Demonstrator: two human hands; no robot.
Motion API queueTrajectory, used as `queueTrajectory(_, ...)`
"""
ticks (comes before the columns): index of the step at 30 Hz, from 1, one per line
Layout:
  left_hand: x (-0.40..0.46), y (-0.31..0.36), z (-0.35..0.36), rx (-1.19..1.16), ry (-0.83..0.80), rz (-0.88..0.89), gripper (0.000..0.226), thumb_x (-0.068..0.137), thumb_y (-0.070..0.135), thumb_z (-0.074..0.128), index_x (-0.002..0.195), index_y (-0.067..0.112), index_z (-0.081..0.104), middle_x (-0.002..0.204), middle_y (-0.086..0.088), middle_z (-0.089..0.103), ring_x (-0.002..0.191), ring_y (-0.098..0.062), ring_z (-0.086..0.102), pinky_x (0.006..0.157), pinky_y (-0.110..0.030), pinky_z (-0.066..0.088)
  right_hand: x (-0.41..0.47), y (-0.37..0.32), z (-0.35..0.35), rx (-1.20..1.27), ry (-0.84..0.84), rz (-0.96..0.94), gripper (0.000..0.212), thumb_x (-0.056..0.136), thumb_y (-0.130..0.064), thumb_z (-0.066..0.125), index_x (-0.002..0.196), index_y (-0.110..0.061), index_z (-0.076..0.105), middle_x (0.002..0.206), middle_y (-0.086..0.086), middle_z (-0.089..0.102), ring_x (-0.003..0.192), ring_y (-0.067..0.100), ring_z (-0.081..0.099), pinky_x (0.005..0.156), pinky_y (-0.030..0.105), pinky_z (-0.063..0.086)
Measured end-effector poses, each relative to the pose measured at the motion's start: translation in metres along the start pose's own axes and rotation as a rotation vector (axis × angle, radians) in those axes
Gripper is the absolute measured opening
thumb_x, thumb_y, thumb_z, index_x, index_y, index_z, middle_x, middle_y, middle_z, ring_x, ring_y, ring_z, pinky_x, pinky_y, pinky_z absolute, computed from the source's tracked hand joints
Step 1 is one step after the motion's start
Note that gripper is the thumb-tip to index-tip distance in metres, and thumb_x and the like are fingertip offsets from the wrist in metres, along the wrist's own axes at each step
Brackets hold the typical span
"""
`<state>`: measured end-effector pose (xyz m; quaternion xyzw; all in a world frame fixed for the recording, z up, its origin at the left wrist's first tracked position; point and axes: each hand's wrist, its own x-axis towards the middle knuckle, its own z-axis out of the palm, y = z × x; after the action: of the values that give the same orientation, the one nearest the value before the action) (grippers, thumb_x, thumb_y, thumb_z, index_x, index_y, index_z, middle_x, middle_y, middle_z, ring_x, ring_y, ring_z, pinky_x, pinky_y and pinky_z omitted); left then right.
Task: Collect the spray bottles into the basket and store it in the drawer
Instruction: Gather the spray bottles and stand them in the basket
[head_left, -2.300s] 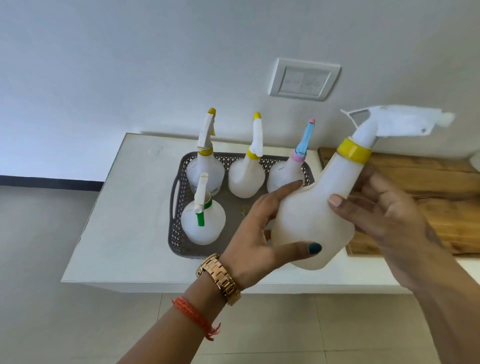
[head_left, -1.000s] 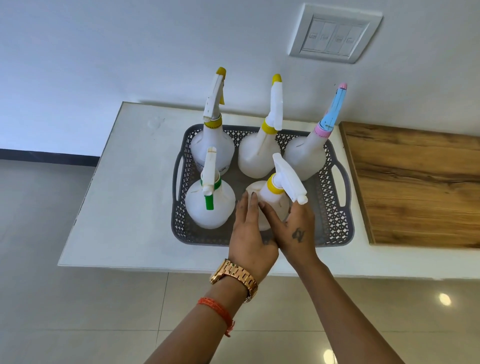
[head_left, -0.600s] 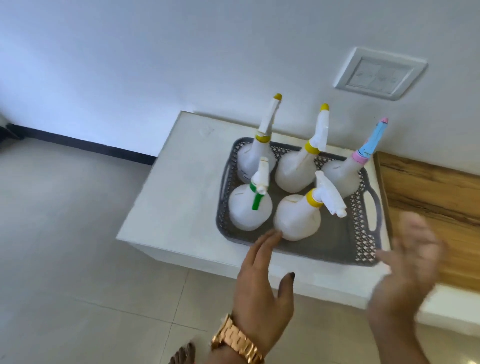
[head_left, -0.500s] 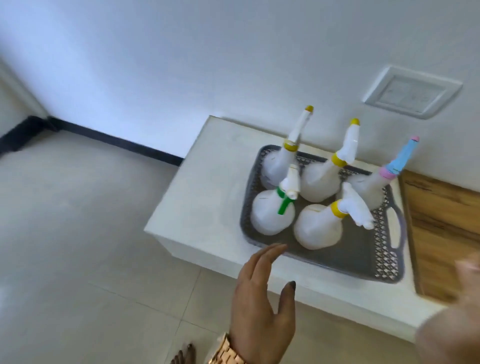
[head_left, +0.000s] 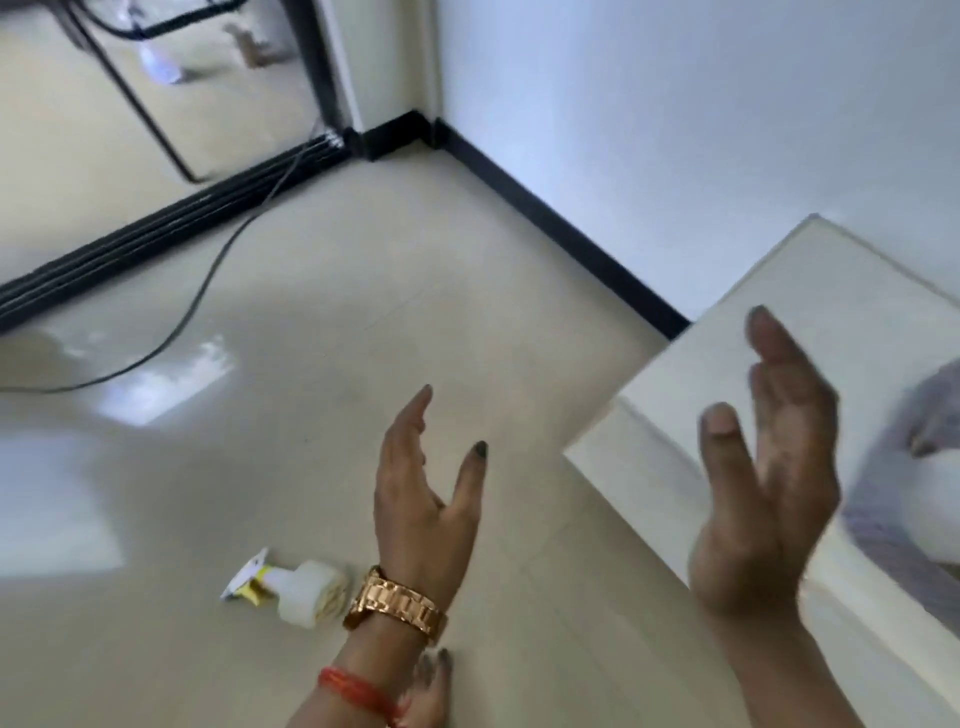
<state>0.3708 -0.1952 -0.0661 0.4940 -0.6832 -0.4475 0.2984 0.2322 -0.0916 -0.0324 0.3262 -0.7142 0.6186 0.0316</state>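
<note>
I had both hands up in front of me with nothing in them; my left hand (head_left: 426, 499), the one with the gold metal watch (head_left: 397, 605) and the red thread bracelet (head_left: 358, 693), was spread with fingers straight and thumb apart, poised over the floor; my right hand (head_left: 769, 483) was likewise released, palm turned inward, fingers loosely splayed, blurred as it hung in front of the white tabletop (head_left: 727, 374); neither hand touched anything.

A small white plastic spray bottle with a yellow collar (head_left: 291, 587) lay on its side on the beige tiled floor (head_left: 322, 322), just left of my left wrist and well apart from the tabletop; I judged it the one bottle not yet collected, and I took my emptied, opened hands as readiness to reach down for it.

The grey perforated plastic basket (head_left: 883, 514) showed only as a blurred sliver at the right edge, resting on the tabletop with something white inside it, which I took for another bottle, though it was too smeared to be sure; no drawer was in view.

A black cable (head_left: 208, 280) trailed across the floor far to the left, clear of the bottle; the grasp would call for stooping and closing around the bottle's rounded body.
</note>
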Motion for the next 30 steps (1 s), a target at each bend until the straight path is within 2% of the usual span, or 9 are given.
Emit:
queueTrajectory(2, 0.011, -0.041, -0.025, 0.014, 0.079, -0.109, 0.057, 0.082, 0.017, 0.066, 0.133, 0.023, 0.041, 0.128, 0.008, 0.045, 0.115, -0.010, 0.047, 0.096, -0.036, 0.044, -0.015, -0.002, 0.047, 0.029, -0.112, -0.017, 0.041, 0.091, -0.024, 0.046, 0.132, -0.023, 0.042, 0.140, 0.003, 0.047, 0.133, 0.018, 0.041, 0.110, 0.038, 0.032)
queueTrajectory(6, 0.017, -0.116, -0.068, -0.001, 0.193, -0.315, 0.058, 0.083, 0.017, 0.065, 0.135, 0.024, 0.039, 0.133, 0.009, 0.042, 0.123, -0.014, 0.044, 0.096, -0.032, 0.040, -0.055, 0.027, 0.119, 0.001, -0.310, 0.021, 0.040, 0.090, -0.027, 0.044, 0.130, -0.019, 0.043, 0.138, 0.001, 0.048, 0.132, 0.015, 0.043, 0.109, 0.032, 0.035)
queueTrajectory(9, 0.015, -0.166, -0.091, 0.009, 0.256, -0.429, 0.060, 0.083, 0.018, 0.064, 0.137, 0.021, 0.037, 0.141, 0.004, 0.040, 0.125, -0.016, 0.043, 0.097, -0.033, 0.039, -0.086, 0.048, 0.162, -0.025, -0.472, 0.085, 0.042, 0.090, -0.032, 0.044, 0.131, -0.021, 0.043, 0.140, 0.000, 0.048, 0.132, 0.011, 0.041, 0.108, 0.029, 0.035)
queueTrajectory(14, 0.005, -0.237, -0.114, -0.002, 0.374, -0.589, 0.061, 0.083, 0.022, 0.064, 0.137, 0.025, 0.036, 0.142, 0.002, 0.041, 0.126, -0.017, 0.043, 0.097, -0.031, 0.037, -0.139, 0.081, 0.223, -0.052, -0.657, 0.119, 0.042, 0.089, -0.037, 0.044, 0.130, -0.027, 0.043, 0.139, -0.006, 0.047, 0.131, 0.007, 0.040, 0.106, 0.017, 0.031)
queueTrajectory(19, -0.012, -0.304, -0.121, -0.037, 0.455, -0.748, 0.060, 0.083, 0.022, 0.064, 0.136, 0.023, 0.036, 0.143, -0.001, 0.040, 0.127, -0.020, 0.043, 0.104, -0.042, 0.038, -0.196, 0.116, 0.270, -0.076, -0.844, 0.168, 0.045, 0.088, -0.035, 0.048, 0.132, -0.023, 0.046, 0.137, -0.008, 0.047, 0.131, 0.007, 0.040, 0.107, 0.025, 0.032)
queueTrajectory(23, -0.027, -0.357, -0.115, -0.065, 0.455, -0.879, 0.060, 0.083, 0.026, 0.063, 0.136, 0.021, 0.035, 0.142, -0.002, 0.040, 0.125, -0.023, 0.044, 0.102, -0.039, 0.038, -0.245, 0.145, 0.298, -0.120, -1.015, 0.196, 0.047, 0.087, -0.036, 0.049, 0.132, -0.026, 0.045, 0.138, -0.010, 0.047, 0.129, 0.001, 0.038, 0.099, 0.004, 0.024)
queueTrajectory(25, -0.031, -0.381, -0.109, -0.100, 0.437, -0.944, 0.060, 0.083, 0.029, 0.063, 0.136, 0.022, 0.035, 0.141, -0.003, 0.041, 0.124, -0.025, 0.044, 0.100, -0.037, 0.037, -0.269, 0.159, 0.310, -0.158, -1.109, 0.188, 0.049, 0.085, -0.039, 0.048, 0.133, -0.025, 0.045, 0.139, -0.008, 0.047, 0.126, 0.000, 0.037, 0.095, 0.000, 0.021)
queueTrajectory(30, -0.034, -0.427, -0.091, -0.264, 0.426, -1.128, 0.066, 0.084, 0.034, 0.061, 0.140, 0.022, 0.029, 0.145, -0.006, 0.039, 0.128, -0.027, 0.041, 0.101, -0.037, 0.035, -0.317, 0.198, 0.327, -0.248, -1.326, 0.194, 0.056, 0.084, -0.043, 0.049, 0.136, -0.025, 0.039, 0.144, -0.004, 0.041, 0.132, 0.013, 0.037, 0.099, 0.019, 0.027)
